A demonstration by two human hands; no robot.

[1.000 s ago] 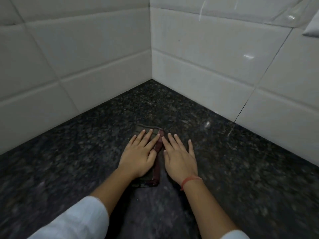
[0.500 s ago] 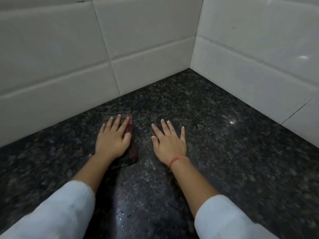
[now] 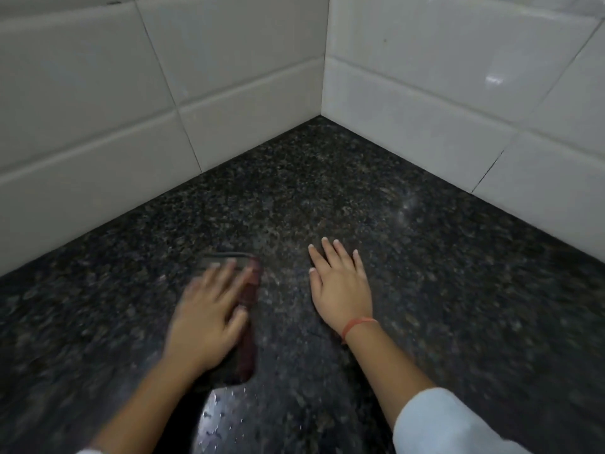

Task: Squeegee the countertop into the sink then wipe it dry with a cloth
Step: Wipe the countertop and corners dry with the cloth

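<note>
Cloth [image 3: 247, 322] lies flat beneath left hand [image 3: 204, 326] fingers [image 3: 226, 276].

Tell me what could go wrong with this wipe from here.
1. The water droplets nearest the camera lie outside the dark cloth with a maroon border. The left hand, pressing flat on it, may miss them.
2. The right hand rests bare on the black speckled granite countertop and may leave smears.

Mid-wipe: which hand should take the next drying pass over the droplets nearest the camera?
Left. The left hand lies flat on the cloth, just beyond the droplets; the right hand rests bare on the countertop, apart from the cloth.
</note>
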